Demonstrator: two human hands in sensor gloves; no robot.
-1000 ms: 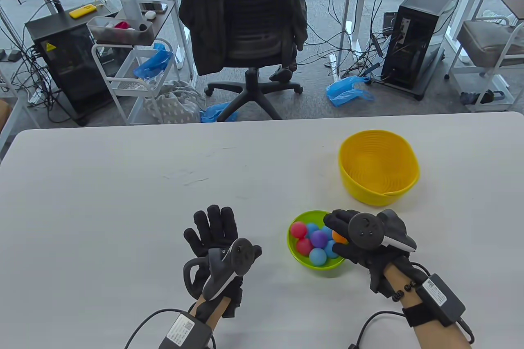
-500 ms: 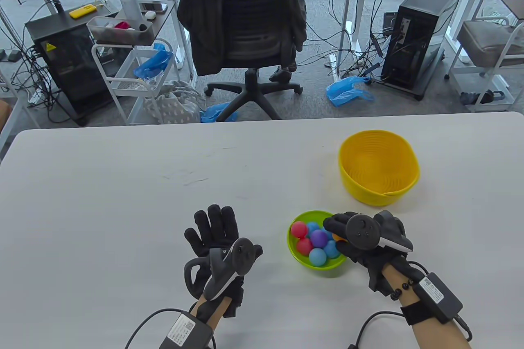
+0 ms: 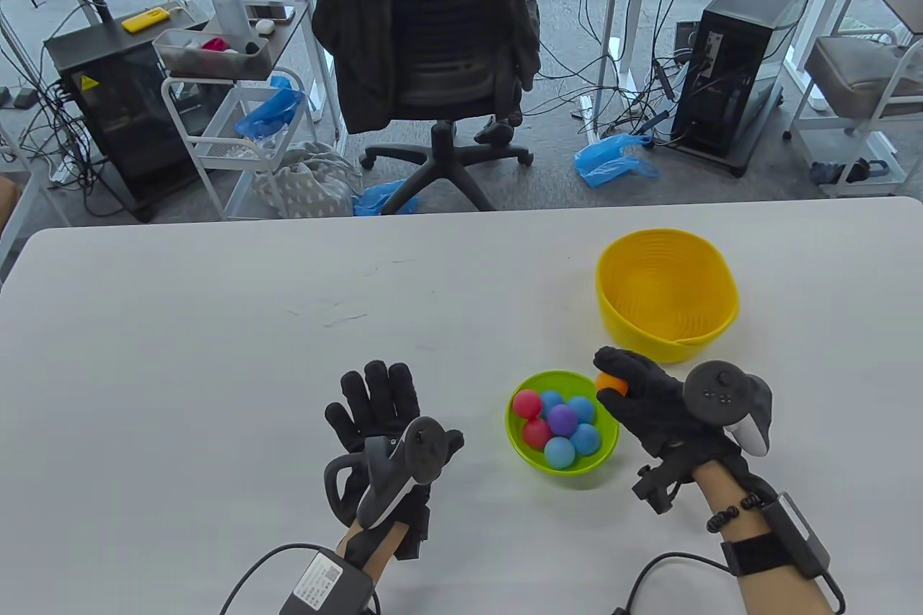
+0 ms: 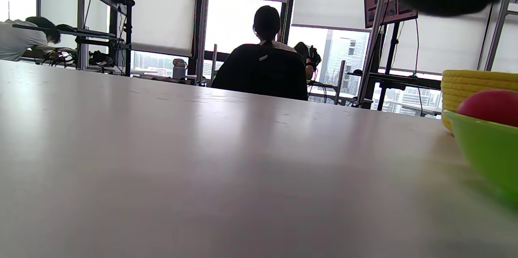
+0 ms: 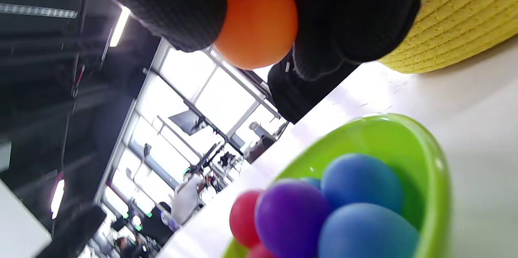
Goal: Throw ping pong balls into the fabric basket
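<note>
A yellow fabric basket point(image 3: 667, 294) stands empty on the right of the table; it also shows in the right wrist view point(image 5: 465, 15). In front of it a green bowl point(image 3: 530, 456) holds several coloured ping pong balls point(image 3: 562, 420). My right hand point(image 3: 626, 378) pinches an orange ball point(image 3: 610, 383) between its fingertips, raised above the bowl's right rim, between bowl and basket. The right wrist view shows the orange ball point(image 5: 257, 19) held in the gloved fingers point(image 5: 178, 11). My left hand point(image 3: 375, 407) rests flat on the table left of the bowl, fingers spread, holding nothing.
The white table point(image 3: 216, 355) stretches wide to the left and back. Beyond its far edge stand an office chair point(image 3: 429, 45), a computer tower point(image 3: 743, 60) and a white cart point(image 3: 231, 139). The left wrist view shows the bowl's edge point(image 4: 485, 144).
My right hand has lifted out of the green bowl with the orange ball and moved right and toward the basket. The left hand has not moved.
</note>
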